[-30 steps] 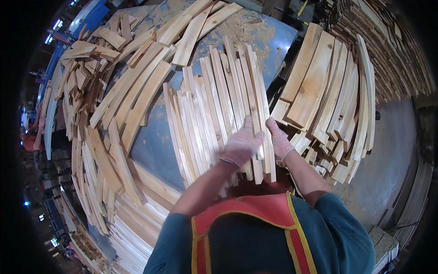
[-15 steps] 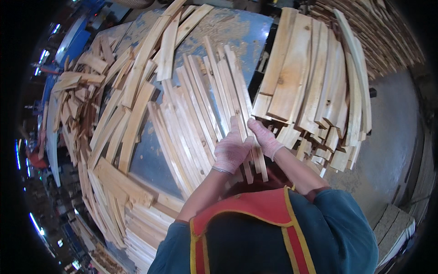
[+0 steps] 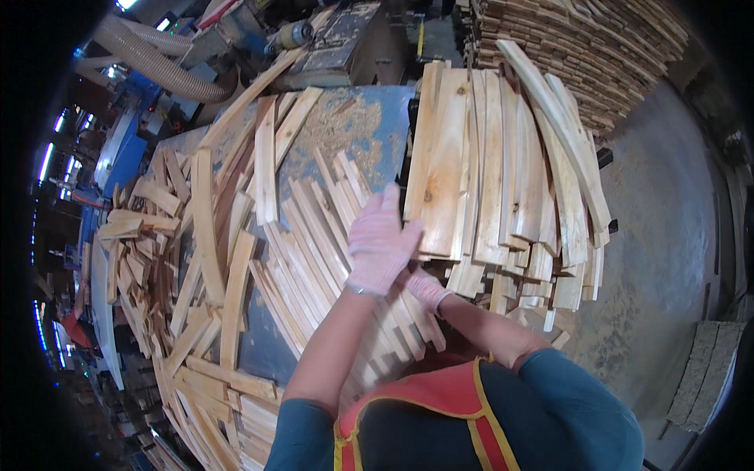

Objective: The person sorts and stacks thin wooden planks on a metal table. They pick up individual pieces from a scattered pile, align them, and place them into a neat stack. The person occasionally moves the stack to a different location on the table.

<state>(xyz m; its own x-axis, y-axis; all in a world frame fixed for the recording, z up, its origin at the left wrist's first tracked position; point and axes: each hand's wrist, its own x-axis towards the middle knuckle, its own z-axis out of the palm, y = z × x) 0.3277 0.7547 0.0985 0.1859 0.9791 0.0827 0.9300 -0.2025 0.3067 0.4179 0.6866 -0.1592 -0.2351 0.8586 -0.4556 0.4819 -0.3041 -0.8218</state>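
Narrow pale wooden strips [image 3: 306, 271] lie side by side on a blue table in front of me, their near ends close to my apron. My left hand [image 3: 381, 247], in a pinkish-white knit glove, is stretched out with the thumb apart, resting over the right side of the strips. Its fingertips point away from me, close to the left edge of the wider boards [image 3: 444, 173]. My right hand [image 3: 426, 289], gloved alike, is at the strips' right edge just below the left. Its fingers are hidden behind the left hand and the wood.
Curved offcuts [image 3: 206, 228] and short scraps [image 3: 129, 243] heap up on the left. Sawdust covers the far part of the blue table [image 3: 377, 118]. A ribbed hose [image 3: 169, 71] and a machine [image 3: 330, 51] stand beyond it. Stacked boards [image 3: 581, 47] rise at the far right.
My view has shifted, showing more of the far machinery. My right hand has drawn in below the left, which now reaches ahead of it. The strips on the right lie closer together.
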